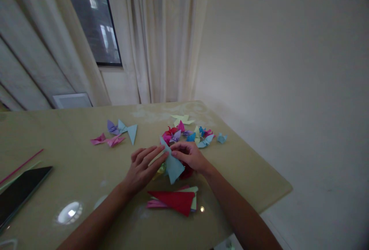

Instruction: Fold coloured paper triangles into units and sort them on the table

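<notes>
A light blue piece of folded paper (174, 168) is held between my two hands, above the table, with its wide end toward me. My left hand (144, 165) grips its left edge with the fingertips. My right hand (190, 154) pinches it from the right near the upper part, with the fingers curled. Behind and partly under my hands, a yellow shiny thing (160, 170) and a dark red thing (186, 171) show only in part. Nearer to me lies a stack of folded papers (177, 200), a red one on top of pink and pale green ones.
Several colourful folded paper pieces (175, 134) are heaped beyond my hands; pink, purple and blue ones (115, 139) lie farther left. A dark tablet-like slab (21, 194) and a thin pink stick (21, 166) rest at left. The table (248, 173) meets the wall at right.
</notes>
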Motion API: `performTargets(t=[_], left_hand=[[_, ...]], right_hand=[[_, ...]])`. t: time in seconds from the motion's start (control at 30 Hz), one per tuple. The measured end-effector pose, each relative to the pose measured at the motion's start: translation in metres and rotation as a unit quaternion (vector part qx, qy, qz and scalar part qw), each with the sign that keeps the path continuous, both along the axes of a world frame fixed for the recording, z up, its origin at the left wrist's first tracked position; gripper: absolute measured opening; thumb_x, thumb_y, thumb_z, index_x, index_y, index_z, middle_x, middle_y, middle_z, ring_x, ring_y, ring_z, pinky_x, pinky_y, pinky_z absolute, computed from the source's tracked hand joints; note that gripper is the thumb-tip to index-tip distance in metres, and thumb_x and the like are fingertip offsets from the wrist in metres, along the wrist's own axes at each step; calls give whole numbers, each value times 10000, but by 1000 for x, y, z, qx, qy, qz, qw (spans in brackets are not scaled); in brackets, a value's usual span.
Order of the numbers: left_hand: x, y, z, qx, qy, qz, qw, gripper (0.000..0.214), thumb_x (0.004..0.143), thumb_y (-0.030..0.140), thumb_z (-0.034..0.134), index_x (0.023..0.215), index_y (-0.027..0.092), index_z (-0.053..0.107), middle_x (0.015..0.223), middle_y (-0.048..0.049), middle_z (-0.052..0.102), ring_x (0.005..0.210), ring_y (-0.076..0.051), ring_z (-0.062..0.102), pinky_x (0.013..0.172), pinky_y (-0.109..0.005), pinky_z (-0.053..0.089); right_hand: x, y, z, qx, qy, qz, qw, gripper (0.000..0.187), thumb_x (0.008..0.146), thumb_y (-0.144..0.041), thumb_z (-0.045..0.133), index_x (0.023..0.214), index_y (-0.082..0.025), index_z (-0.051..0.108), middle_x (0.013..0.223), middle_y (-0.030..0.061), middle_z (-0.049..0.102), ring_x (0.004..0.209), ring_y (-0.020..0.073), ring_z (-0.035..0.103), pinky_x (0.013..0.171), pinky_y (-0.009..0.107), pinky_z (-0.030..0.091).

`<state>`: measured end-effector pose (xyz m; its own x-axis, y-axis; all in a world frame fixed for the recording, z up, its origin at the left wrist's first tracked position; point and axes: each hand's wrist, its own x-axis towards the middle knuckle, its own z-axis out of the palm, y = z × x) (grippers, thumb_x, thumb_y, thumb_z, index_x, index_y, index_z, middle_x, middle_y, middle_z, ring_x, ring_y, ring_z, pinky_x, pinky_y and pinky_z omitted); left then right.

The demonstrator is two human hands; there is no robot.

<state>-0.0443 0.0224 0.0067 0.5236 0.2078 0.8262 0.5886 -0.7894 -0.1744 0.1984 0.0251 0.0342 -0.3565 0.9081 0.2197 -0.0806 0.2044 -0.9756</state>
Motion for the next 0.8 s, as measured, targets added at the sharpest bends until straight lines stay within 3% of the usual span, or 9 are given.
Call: performTargets(t=[0.13,0.2,0.33,0.43,0.53,0.7,0.8], left_hand=[[4,-5,7,-23,-12,-18,1000,272,1037,141,560,1267,237,667,1210,-79,777,1176,-244,658,1021,-430,365],[6,-6,9,-38,-25,-37,998,219,1045,116,521,1173,222,663,1057,-54,789,1036,-208,686,977,-409,370],[11,-11,10,-120,-57,-103,986,190,1086,203,391,973,211,544,745,-12,628,671,-164,564,721,-322,420],[18,-20,9,-163,-17,-136,977,392,1101,504,265,989,217,508,721,-13,590,592,-176,531,594,-313,413],[26,-28,11,-142,90,-134,976,584,1031,718,231,946,221,526,717,-25,616,563,-190,539,539,-343,394],[32,-34,16,-65,189,-89,976,518,1036,654,377,853,214,578,730,-53,634,616,-208,559,547,-370,379],[30,-35,16,-64,207,-87,972,606,971,768,406,824,211,594,733,-59,631,627,-216,563,544,-369,376]], right_hand=[[-2,-2,-4,-14,-49,59,997,382,847,-506,824,1046,-182,785,738,-15,651,581,99,514,541,223,393],[-2,-3,-3,-5,-58,67,996,368,859,-508,813,1020,-178,791,739,-10,663,603,105,544,562,223,417],[-1,-1,3,29,-42,1,999,361,904,-534,753,970,-181,790,750,6,685,637,127,588,594,241,460],[3,2,6,56,-33,-76,995,325,903,-515,753,924,-192,781,767,11,692,648,137,587,605,257,470],[8,5,6,49,-23,-116,992,317,889,-523,753,913,-208,774,704,-2,654,613,145,557,559,262,450],[9,6,8,41,-9,-139,989,318,877,-538,750,881,-221,771,629,-19,591,582,151,539,524,265,434],[9,5,9,44,3,-136,990,317,870,-534,759,871,-217,772,631,-18,592,586,151,547,529,266,442]])
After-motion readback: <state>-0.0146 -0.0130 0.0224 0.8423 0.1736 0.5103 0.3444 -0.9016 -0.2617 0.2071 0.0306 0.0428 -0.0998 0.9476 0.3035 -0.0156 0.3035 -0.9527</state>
